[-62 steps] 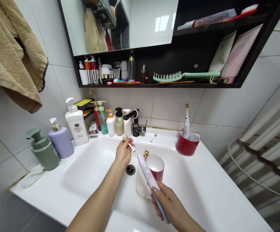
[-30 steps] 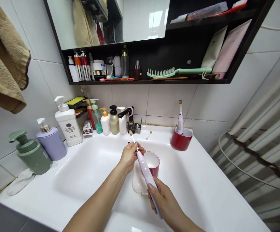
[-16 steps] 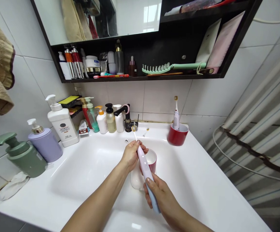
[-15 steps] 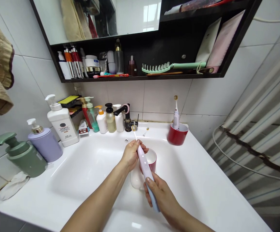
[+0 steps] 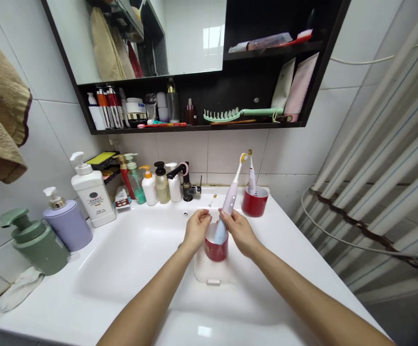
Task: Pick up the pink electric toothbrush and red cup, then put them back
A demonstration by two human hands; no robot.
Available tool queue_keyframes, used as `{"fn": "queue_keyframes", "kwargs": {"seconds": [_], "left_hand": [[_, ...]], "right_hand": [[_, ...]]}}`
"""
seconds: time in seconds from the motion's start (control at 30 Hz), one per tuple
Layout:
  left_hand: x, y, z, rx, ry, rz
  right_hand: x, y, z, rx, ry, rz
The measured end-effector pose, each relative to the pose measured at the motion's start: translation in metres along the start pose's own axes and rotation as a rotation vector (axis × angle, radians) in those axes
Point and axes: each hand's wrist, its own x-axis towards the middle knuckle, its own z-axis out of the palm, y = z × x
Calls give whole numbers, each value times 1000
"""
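My right hand point(image 5: 241, 233) grips an electric toothbrush point(image 5: 231, 194), lilac fading to light blue, by the middle of its handle. The toothbrush leans head-up to the right, its lower end inside a red cup point(image 5: 216, 252) with a white interior. That cup stands on a white rectangular tray or lid point(image 5: 209, 275) in the sink. Beside the cup's left rim is my left hand point(image 5: 197, 230), fingers loosely bent and apart, with nothing visible in them. A second red cup point(image 5: 254, 205) on the sink's back right ledge holds another electric toothbrush point(image 5: 252, 180).
A small brush head point(image 5: 212, 199) lies on the ledge right of the black faucet point(image 5: 184, 180). Several pump bottles point(image 5: 150, 187) line the back and left of the white sink point(image 5: 122, 250). Overhead hangs a dark cabinet point(image 5: 259, 122) with a green hairbrush point(image 5: 227, 114).
The toothbrush has risen and its lower end is now in the cup. My left hand has let go of its neck, and my right hand has moved up. The view has tilted upward.
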Motion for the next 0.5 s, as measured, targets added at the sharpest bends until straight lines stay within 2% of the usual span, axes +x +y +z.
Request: {"fn": "queue_keyframes", "kwargs": {"seconds": [0.1,0.17,0.23,0.33,0.5], "left_hand": [[-11,-14,-2,423,-100,191],[-18,-20,-2,670,-199,292],[-22,-24,-2,864,-292,335],[-23,-28,-3,1042,-376,321],[-17,-30,0,1140,-368,314]], "right_hand": [[26,7,-3,-93,80,-40],[32,17,-2,-171,118,-41],[32,27,1,-255,142,-40],[27,38,6,-373,160,-46],[27,45,5,-547,219,-56]]}}
